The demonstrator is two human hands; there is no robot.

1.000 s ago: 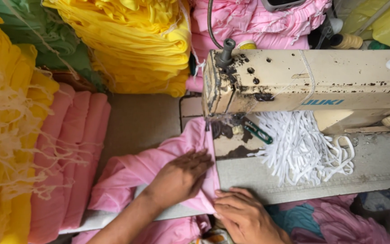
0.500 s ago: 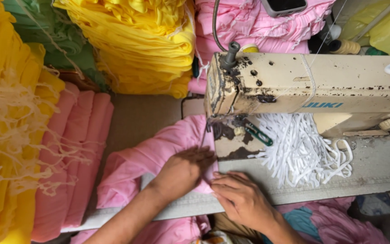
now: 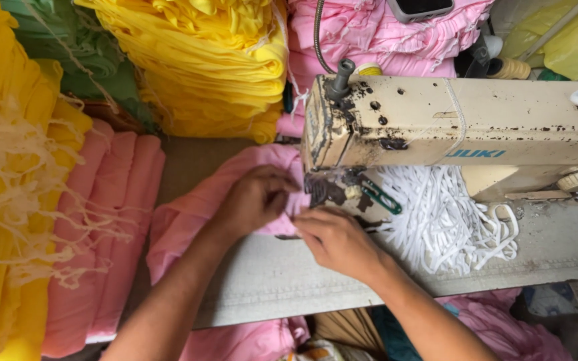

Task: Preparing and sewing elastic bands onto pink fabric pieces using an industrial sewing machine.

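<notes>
Both hands have shifted up to the needle: left hand [image 3: 254, 200] pinching the pink fabric [image 3: 188, 217] at the sewing machine's [image 3: 456, 127] 8 o'clock, right hand [image 3: 336, 241] closed on its edge, feeding.

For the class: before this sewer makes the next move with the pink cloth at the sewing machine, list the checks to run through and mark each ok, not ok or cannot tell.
1. Left hand on the pink cloth: ok, fingers press it flat.
2. Right hand at the cloth's edge beside the machine head: ok.
3. Cloth lies under the needle of the sewing machine: cannot tell, the head hides it.
4. Fingers away from the needle: cannot tell.
5. White cord pile apart from the cloth: ok, it lies to the right.
</notes>
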